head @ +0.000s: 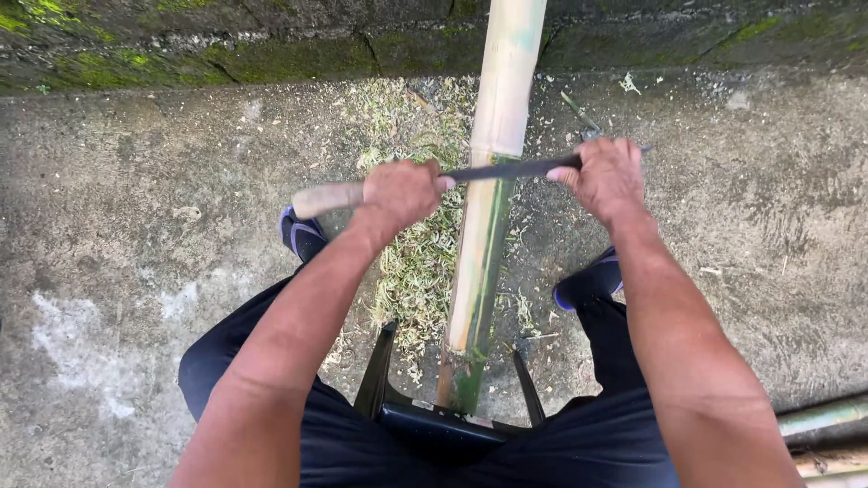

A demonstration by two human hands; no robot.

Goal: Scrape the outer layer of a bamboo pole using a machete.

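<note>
I see the blade (pixel 511 168) lying crosswise on the upright-running bamboo pole (pixel 484 235), left hand (pixel 400 192) clenched on its wooden handle (pixel 327 199), right hand (pixel 608 176) clenched on the far tip, both equally near.

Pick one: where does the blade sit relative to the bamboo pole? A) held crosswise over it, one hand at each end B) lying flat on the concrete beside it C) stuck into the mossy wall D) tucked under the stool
A: the dark blade lies across the bamboo pole, with the left hand on the wooden handle and the right hand gripping the far end.
</note>
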